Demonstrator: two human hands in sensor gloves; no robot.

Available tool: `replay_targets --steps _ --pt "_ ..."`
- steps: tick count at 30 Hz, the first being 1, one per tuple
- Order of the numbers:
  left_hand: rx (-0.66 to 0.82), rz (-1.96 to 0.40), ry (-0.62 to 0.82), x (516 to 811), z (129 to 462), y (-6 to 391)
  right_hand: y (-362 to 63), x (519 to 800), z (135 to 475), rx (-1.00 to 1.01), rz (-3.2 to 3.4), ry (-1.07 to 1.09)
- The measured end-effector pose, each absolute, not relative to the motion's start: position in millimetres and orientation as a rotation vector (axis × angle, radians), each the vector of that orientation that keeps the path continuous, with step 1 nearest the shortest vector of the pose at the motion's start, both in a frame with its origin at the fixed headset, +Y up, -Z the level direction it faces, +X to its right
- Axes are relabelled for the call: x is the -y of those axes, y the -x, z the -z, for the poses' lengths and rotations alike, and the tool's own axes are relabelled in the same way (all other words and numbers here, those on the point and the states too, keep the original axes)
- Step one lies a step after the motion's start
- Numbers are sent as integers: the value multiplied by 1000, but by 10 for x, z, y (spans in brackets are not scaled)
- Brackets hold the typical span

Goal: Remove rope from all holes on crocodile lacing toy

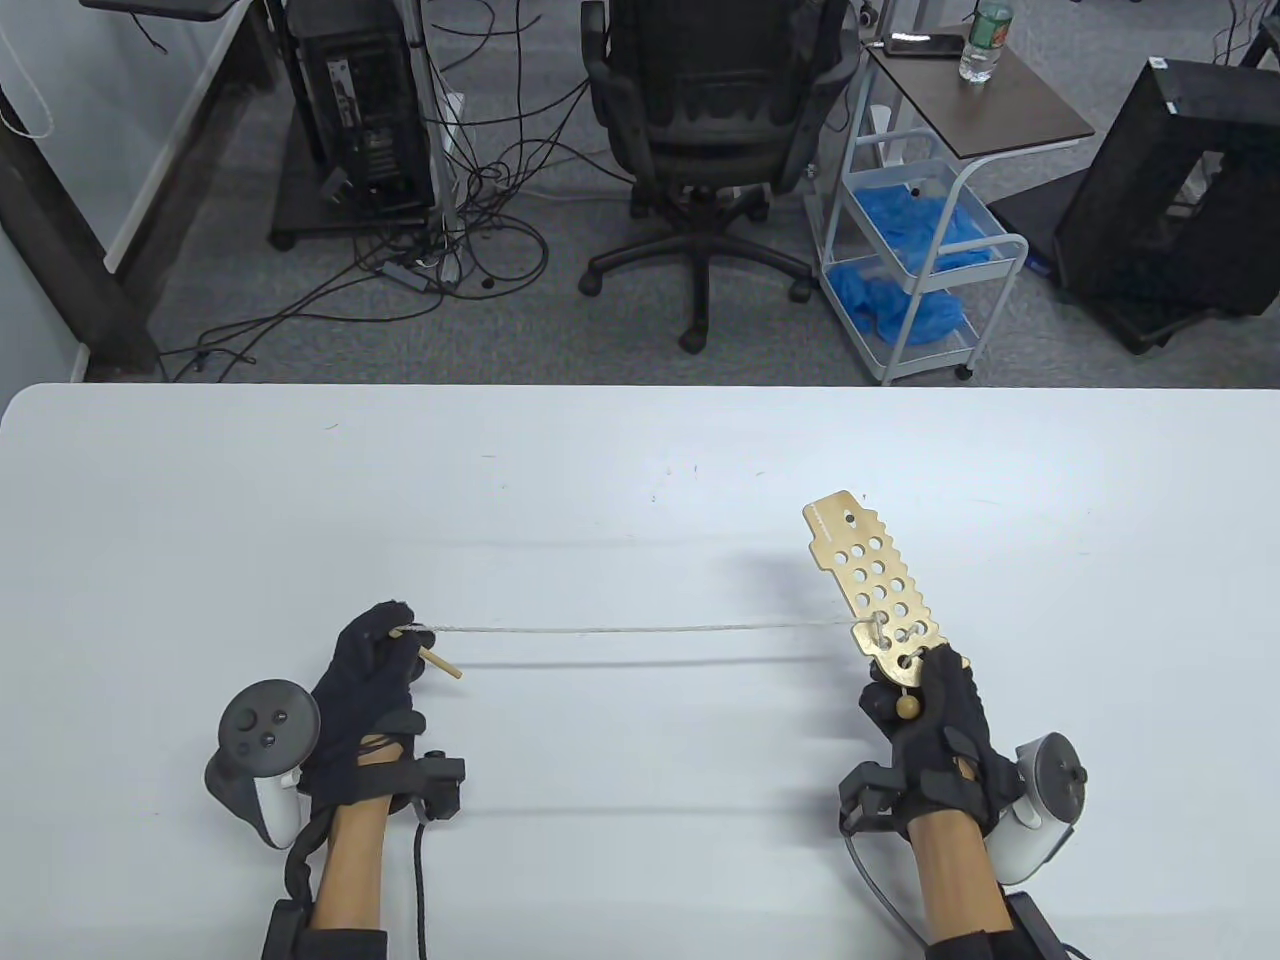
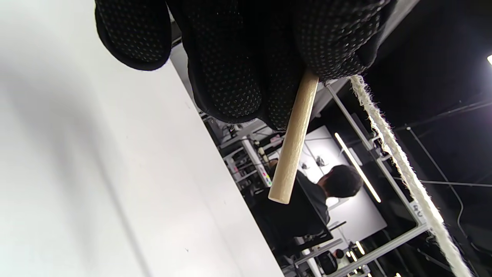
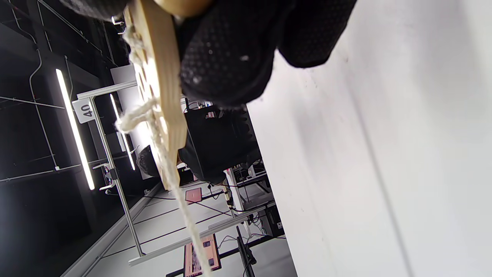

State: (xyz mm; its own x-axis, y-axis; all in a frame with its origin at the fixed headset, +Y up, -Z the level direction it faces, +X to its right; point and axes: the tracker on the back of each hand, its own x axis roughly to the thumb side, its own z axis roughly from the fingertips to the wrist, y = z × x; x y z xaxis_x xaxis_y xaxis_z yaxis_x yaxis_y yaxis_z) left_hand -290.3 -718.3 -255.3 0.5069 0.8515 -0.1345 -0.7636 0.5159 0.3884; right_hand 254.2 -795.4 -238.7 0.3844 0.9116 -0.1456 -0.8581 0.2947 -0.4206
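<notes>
Both hands gripping: rope stretched taut between them above the table.

Left hand [image 1: 372,680], lower left of the table view, is pinching the rope [image 1: 640,629] close to its wooden needle [image 1: 441,664]; the left wrist view shows the needle poking out from closed fingers [image 2: 230,69]. Right hand [image 1: 930,725], lower right, is clamping the tail end of the crocodile board [image 1: 878,590], whose long axis is running up and slightly left from the grip. A wooden bead [image 1: 907,707] is hanging at that hand. Rope is still passing through holes near the gripped end; judging by this, the upper holes are already free. Rope is running horizontally leftward from the board, so the left hand is the puller. Containers: none on the table [image 1: 640,470].
</notes>
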Motion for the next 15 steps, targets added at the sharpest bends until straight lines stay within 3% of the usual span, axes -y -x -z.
replay_targets --steps 15 --pt "-344 -987 -345 7149 2533 2895 -2489 7970 2400 95 -1172 451"
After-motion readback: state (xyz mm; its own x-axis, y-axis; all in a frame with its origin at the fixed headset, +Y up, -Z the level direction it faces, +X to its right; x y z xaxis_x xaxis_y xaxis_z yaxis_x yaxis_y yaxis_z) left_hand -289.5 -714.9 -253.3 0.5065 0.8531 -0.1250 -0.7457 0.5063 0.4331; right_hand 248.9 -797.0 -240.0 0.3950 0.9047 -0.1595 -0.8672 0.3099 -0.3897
